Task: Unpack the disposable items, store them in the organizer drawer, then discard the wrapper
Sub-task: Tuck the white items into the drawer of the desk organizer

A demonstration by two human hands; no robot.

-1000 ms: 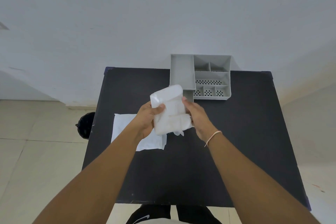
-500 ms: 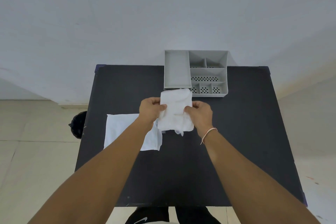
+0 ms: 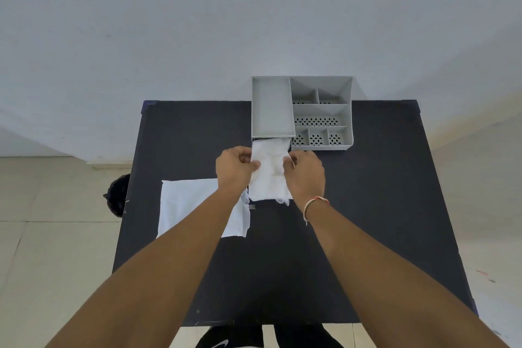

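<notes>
A stack of white disposable items (image 3: 269, 171) lies flat just in front of the grey organizer (image 3: 322, 110), its far end reaching under the organizer's left tray (image 3: 271, 107); whether a drawer holds it is hidden. My left hand (image 3: 236, 168) pinches the stack's left edge. My right hand (image 3: 305, 174) pinches its right edge. A flat white wrapper (image 3: 195, 206) rests on the black table (image 3: 367, 206) to the left, partly under my left forearm.
The organizer stands at the table's far edge against a pale wall, with perforated compartments on its right side. A black bin (image 3: 117, 195) sits on the tiled floor beside the table's left edge.
Both hands have lowered the white stack from an upright hold and moved it forward, so it now lies flat with its far end at the organizer's front.
</notes>
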